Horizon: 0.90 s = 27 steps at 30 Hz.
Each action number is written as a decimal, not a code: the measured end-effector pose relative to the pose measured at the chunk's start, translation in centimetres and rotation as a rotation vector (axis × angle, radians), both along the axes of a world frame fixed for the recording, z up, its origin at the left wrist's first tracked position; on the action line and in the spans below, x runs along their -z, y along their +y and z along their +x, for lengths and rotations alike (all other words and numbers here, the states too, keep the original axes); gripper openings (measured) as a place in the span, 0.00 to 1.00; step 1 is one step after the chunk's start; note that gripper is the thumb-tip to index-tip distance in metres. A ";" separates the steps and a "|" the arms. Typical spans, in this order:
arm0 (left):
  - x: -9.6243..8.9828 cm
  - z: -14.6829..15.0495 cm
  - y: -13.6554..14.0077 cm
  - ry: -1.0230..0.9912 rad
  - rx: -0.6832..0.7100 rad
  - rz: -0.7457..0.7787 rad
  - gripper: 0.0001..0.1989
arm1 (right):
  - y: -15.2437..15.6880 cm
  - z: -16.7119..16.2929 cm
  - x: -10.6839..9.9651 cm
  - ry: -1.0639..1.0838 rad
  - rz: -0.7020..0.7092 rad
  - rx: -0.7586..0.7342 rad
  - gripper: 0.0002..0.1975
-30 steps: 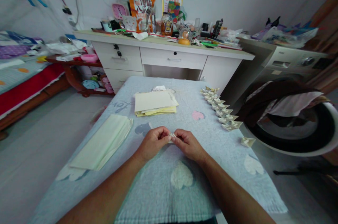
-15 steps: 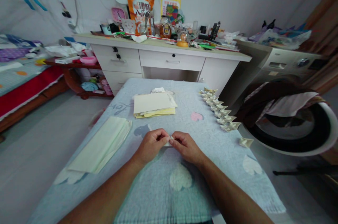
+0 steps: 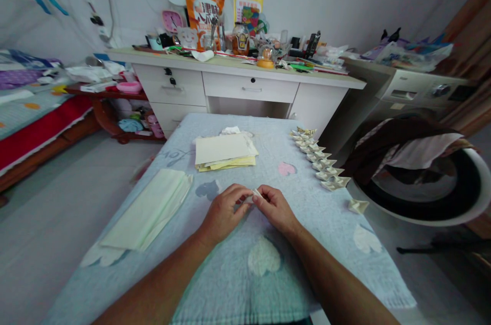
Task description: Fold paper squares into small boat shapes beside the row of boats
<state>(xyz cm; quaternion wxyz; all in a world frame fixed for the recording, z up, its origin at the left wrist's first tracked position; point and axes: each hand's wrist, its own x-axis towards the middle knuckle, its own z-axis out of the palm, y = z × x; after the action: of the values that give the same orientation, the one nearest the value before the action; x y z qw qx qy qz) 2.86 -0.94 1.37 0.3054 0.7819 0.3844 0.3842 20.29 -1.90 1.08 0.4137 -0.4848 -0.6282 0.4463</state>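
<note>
Between my two hands is a small folded piece of paper (image 3: 256,193), pale and mostly hidden by the fingers. My left hand (image 3: 227,210) pinches it from the left with thumb and fingers. From the right, my right hand (image 3: 275,206) grips its other end, thumb on top. Both hands are just above the cloth-covered table (image 3: 215,284). Beyond them lies a stack of cream and yellow paper sheets (image 3: 224,150). Pale green paper sheets (image 3: 148,210) lie at the left. Along the right edge runs a row of folded paper boats (image 3: 322,164), with a single folded paper piece (image 3: 358,206) nearer me.
A white desk (image 3: 245,79) crowded with jars, a snack bag (image 3: 203,13) and small items stands behind the table. At the right is a washing machine (image 3: 406,90) with its round door open and clothes hanging out. A bed (image 3: 42,125) is at the far left.
The hands have tilted and shifted slightly right and up with the folded paper. The right fingers sit higher, and a paper tip shows between the hands.
</note>
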 end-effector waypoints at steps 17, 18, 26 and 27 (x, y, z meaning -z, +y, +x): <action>1.4 0.0 0.6 -0.294 -0.044 -0.359 0.14 | 0.0 -0.7 0.7 0.202 0.113 0.065 0.10; 1.3 0.0 0.6 -0.286 -0.048 -0.358 0.14 | 0.0 -0.8 0.8 0.190 0.123 0.066 0.10; 1.1 0.1 0.5 -0.292 -0.028 -0.360 0.14 | -0.2 -0.8 0.8 0.137 0.155 0.049 0.05; 1.0 0.1 0.6 -0.301 -0.025 -0.366 0.13 | -0.2 -0.8 0.8 0.128 0.161 0.050 0.05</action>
<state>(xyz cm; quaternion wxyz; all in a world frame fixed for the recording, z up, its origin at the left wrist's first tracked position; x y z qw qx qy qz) 2.94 -0.39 0.34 0.4913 0.6424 0.4076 0.4240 19.50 -2.07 0.30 0.5015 -0.4360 -0.6220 0.4140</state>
